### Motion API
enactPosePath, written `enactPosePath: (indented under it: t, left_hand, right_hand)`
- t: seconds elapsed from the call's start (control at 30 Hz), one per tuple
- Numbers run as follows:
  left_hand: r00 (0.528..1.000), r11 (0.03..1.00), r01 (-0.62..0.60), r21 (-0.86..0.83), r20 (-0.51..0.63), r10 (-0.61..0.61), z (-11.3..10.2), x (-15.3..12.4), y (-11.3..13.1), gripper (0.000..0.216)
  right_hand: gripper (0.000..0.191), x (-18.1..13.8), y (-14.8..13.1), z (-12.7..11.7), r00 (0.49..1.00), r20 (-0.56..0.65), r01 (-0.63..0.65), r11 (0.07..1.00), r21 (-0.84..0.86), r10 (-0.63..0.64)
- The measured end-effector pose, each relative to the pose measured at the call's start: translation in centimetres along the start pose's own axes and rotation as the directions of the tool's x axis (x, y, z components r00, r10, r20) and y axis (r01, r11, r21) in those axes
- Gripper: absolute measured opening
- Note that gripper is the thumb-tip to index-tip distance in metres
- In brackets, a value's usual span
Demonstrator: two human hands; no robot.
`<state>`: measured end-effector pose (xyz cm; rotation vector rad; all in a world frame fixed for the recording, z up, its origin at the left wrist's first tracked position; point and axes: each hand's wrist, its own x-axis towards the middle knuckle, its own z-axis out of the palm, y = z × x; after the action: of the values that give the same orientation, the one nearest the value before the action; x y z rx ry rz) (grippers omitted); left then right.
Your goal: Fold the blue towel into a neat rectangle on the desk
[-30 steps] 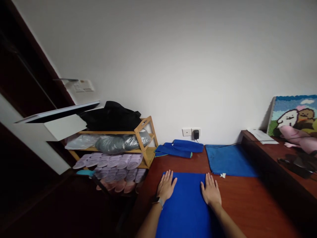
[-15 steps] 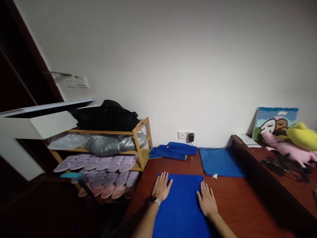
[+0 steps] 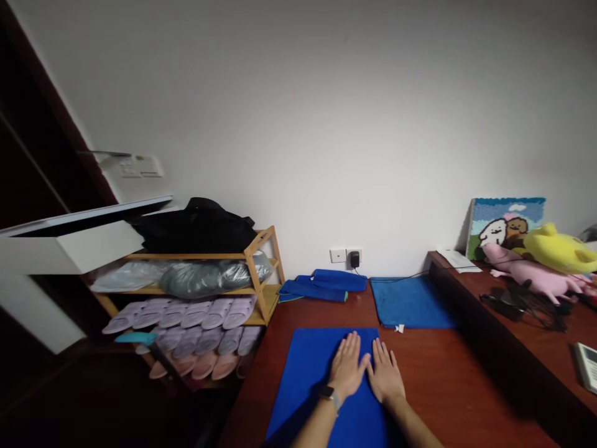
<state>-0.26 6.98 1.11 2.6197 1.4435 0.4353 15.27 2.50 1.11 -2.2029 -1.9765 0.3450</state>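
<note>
A bright blue cloth (image 3: 308, 367) lies flat on the reddish-brown wooden table (image 3: 443, 386), its near end running out of view at the bottom. My left hand (image 3: 347, 367), with a watch on the wrist, rests palm down on the cloth, right of its middle. Palm down at the cloth's right edge is my right hand (image 3: 386, 371), partly over the wood. Fingers of both hands are stretched out, and the two thumbs nearly meet. Neither hand grips anything.
Behind lie crumpled blue cloths (image 3: 321, 285) and a flat blue cloth (image 3: 410, 302) against the wall. A wooden rack (image 3: 261, 280) with slippers (image 3: 196, 311) stands left. A raised ledge at right carries plush toys (image 3: 532, 274), a calculator (image 3: 586, 367) and cables.
My left hand has moved right across the cloth, from its left edge to beside my right hand. My right hand has stayed near the right edge. The view has shifted slightly.
</note>
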Motion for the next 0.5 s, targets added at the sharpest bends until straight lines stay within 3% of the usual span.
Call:
enactPosePath:
  t: [0.1,0.17,0.4,0.5]
  left_hand:
    - [0.999,0.999,-0.028,-0.042,0.026,0.029,1.6,-0.4,2.5,0.066]
    - [0.999,0.999,-0.010,-0.031,0.037,0.011,1.2,-1.3,1.4,0.067]
    - [0.959,0.952,0.279,0.122,0.021,-0.284,-4.2,-7.6,-10.0,0.074]
    - [0.946,0.937,0.322,0.133,-0.017,-0.322,-4.7,-9.5,-12.5,0.076]
  right_hand:
    - [0.069,-0.1,0.0,-0.2,0.999,0.033,0.014,0.999,-0.037,-0.013]
    - [0.071,-0.1,0.0,-0.2,1.000,0.030,0.005,1.000,-0.030,-0.004]
    - [0.075,-0.1,0.2,0.4,1.000,-0.001,-0.016,1.000,-0.004,0.016]
    - [0.075,0.0,0.1,0.3,1.000,0.002,-0.019,1.000,-0.010,0.019]
